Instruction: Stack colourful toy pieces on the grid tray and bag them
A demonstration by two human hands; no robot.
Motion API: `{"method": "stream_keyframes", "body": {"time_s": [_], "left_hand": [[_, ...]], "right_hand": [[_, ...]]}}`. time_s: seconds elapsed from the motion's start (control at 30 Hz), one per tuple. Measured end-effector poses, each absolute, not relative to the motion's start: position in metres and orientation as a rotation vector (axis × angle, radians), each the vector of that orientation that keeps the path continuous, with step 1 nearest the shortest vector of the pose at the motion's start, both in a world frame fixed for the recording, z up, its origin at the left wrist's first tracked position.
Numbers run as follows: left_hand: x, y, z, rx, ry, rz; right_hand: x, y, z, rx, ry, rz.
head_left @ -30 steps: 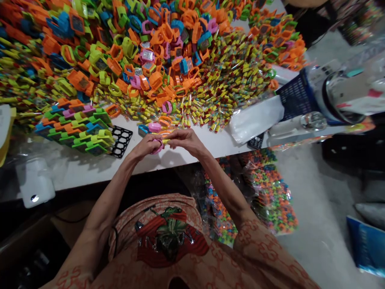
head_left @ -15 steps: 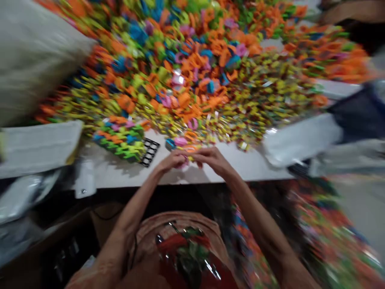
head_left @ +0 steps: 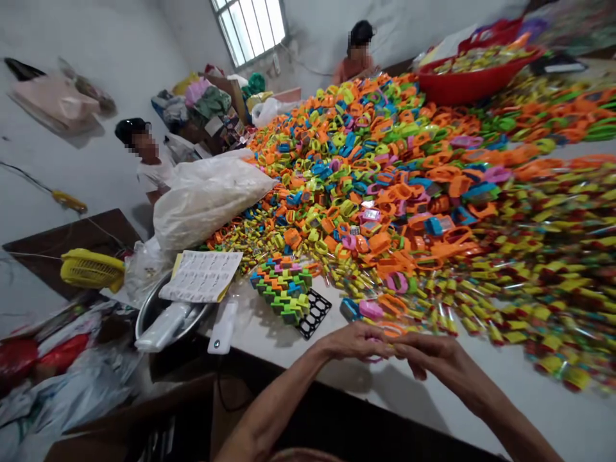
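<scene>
In front of me at the table's near edge, my left hand (head_left: 359, 340) is closed around a pink toy watch (head_left: 373, 358), whose band shows under the fingers. My right hand (head_left: 433, 354) meets it fingertip to fingertip, its thumb and fingers pinched together; whatever lies between them is hidden. Just beyond the hands lie a blue toy watch (head_left: 350, 309), a pink one (head_left: 370, 309) and an orange one (head_left: 392, 305). To the left, a black grid tray (head_left: 315, 314) sticks out from under a neat stack of coloured toy watches (head_left: 283, 289).
A large heap of toy watches (head_left: 346, 167) covers the table behind, with small yellow wrapped pieces (head_left: 534, 269) at right. At left are a white bag (head_left: 206, 199), a metal bowl (head_left: 144, 321), a printed sheet (head_left: 202, 276) and a white device (head_left: 222, 327). Two people sit beyond; a red basket (head_left: 476, 80) stands back right.
My view has swung up and to the left, bringing the room and two people into sight. Both hands stay together at the table edge over the pink toy watch.
</scene>
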State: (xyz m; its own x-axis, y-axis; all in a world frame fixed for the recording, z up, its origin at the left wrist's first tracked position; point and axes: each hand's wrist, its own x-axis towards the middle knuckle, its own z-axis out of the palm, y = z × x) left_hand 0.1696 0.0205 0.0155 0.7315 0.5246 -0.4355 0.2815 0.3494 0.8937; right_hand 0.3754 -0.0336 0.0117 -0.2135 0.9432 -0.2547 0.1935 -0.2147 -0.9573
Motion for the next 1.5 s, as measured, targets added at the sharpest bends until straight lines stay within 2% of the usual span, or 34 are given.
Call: {"method": "stream_keyframes", "body": {"time_s": [0.17,0.3,0.53,0.63,0.73,0.87,1.03,1.13,1.27,1.5], "left_hand": [[0.167,0.019,0.010,1.365,0.836,0.196],[0.169,0.023,0.005,1.737,0.932,0.232],[0.165,0.048,0.020,2.357,1.229,0.288],[0.178,0.076,0.023,2.442,1.360,0.457],[0.209,0.102,0.025,2.506,1.331,0.470],[0.258,0.128,0.031,2.652,1.244,0.300],[0.291,0.139,0.033,2.809,1.070,0.094],[0.293,0.132,0.031,2.891,0.932,0.010],[0.289,0.134,0.015,2.980,0.886,-0.057],[0.269,0.149,-0.001,2.992,0.900,0.207]], "right_hand": [[0.369,-0.037,0.008,-1.425,-1.380,1.391],[0.363,-0.035,0.007,-1.402,-1.329,1.382],[0.386,-0.019,-0.004,-1.515,-1.111,1.037],[0.409,-0.009,-0.015,-1.531,-1.080,0.971],[0.425,0.005,-0.020,-1.617,-1.138,0.829],[0.422,0.036,-0.008,-1.969,-1.377,0.596],[0.410,0.064,0.012,-2.255,-1.674,0.562],[0.410,0.059,0.012,-2.279,-1.770,0.584],[0.426,0.056,-0.014,-2.196,-1.918,0.583],[0.434,0.052,-0.041,-2.126,-1.989,0.457]]}}
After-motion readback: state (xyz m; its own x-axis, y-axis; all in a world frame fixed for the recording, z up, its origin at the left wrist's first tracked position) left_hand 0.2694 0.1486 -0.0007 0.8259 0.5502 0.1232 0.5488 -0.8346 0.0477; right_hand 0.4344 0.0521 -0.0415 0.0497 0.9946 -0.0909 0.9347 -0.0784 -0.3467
